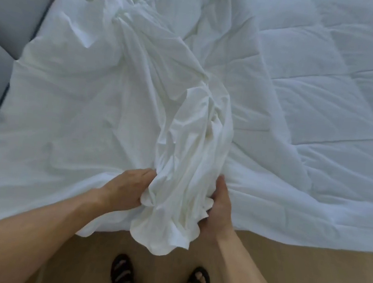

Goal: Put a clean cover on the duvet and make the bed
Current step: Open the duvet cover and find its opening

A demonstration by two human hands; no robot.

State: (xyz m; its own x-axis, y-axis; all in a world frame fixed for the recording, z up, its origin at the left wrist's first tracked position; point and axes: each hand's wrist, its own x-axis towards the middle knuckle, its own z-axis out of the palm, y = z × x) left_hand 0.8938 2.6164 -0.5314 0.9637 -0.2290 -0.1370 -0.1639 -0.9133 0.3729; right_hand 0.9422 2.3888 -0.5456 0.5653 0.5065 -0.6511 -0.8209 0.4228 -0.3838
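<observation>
Sandals [122, 279] stand on the floor [282, 270] below your hands. Your left hand [128, 188] and right hand [218, 206] clutch the bunched cover [190, 160] from either side, both curled into the cloth, likely gathering it to find an opening or corner. Beyond your hands the cover trails off in a twisted rope. Right of your right hand, farther off, the quilted duvet [327, 93] lies flat, awaiting it. Far left of your left hand sit grey cushions [4, 25].

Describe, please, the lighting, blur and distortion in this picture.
Head view: soft, cool, even light, no glare; cover, left hand and right hand slightly soft, grey padding at the left edge blurrier; wide-angle stretch enlarges the forearms at the bottom corners.
</observation>
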